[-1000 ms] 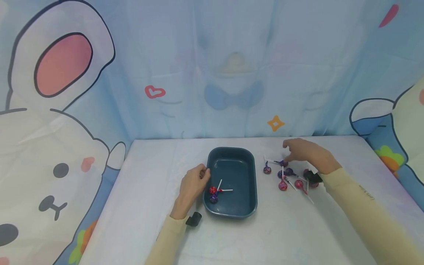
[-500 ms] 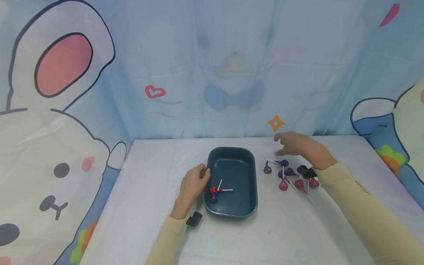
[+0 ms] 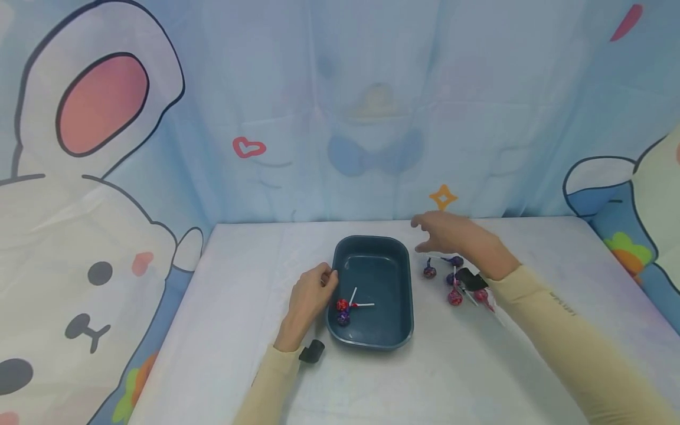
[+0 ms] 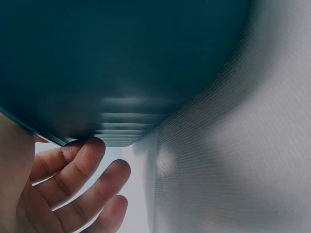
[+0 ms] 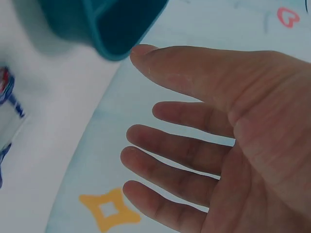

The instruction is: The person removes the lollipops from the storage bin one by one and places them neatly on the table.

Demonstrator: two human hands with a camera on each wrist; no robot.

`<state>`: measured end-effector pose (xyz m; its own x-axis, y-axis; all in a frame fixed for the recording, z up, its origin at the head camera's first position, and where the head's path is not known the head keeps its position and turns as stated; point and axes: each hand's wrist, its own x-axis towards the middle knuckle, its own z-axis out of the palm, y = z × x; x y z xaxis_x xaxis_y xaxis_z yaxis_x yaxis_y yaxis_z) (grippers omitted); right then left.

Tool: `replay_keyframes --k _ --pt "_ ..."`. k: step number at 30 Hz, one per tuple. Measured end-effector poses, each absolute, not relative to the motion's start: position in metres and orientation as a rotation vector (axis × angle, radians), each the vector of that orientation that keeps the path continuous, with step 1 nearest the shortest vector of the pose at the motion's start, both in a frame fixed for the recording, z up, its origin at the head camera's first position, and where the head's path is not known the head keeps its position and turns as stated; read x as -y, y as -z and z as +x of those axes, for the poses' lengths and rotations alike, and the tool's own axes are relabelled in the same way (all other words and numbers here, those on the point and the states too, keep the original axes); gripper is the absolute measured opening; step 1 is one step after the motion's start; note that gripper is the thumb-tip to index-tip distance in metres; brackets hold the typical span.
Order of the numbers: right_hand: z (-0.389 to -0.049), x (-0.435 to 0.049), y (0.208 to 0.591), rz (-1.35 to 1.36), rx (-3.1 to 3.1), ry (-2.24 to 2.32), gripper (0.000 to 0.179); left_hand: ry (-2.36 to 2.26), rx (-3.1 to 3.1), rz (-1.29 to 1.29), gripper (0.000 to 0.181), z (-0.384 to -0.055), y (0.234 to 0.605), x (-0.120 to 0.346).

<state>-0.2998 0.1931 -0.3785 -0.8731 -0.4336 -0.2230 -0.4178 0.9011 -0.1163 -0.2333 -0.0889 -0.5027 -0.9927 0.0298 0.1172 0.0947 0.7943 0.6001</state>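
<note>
My left hand (image 3: 309,298) holds the left rim of a dark teal tray (image 3: 410,295). In the left wrist view, its thumb side is at the rim and curled fingers (image 4: 90,155) meet the outer wall. A red lollipop (image 3: 342,304) and a purple lollipop (image 3: 343,319) lie inside the tray. Beyond its right side hovers my right hand (image 3: 459,236), fingers spread and nothing in its palm, as the right wrist view shows. Below that hand are several wrapped lollipops, including a dark purple one (image 3: 429,271) and a pink one (image 3: 454,297); the wrist and its camera hide some.
A white cloth (image 3: 366,383) covers the table. Behind it hangs a light blue curtain (image 3: 297,106) with cartoon prints. Black wrist cameras sit on both wrists, the left one (image 3: 312,352) close to the tray's near-left corner.
My right hand has moved left from above the lollipop pile toward the tray, rising slightly at first. My left hand, the tray and the lollipops stay in place.
</note>
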Motion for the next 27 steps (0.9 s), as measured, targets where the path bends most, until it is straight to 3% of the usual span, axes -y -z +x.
replay_keyframes --k 27 --pt "-0.271 -0.098 0.400 -0.914 -2.745 -0.060 0.060 0.994 2.877 -0.118 0.024 -0.236 0.503 0.090"
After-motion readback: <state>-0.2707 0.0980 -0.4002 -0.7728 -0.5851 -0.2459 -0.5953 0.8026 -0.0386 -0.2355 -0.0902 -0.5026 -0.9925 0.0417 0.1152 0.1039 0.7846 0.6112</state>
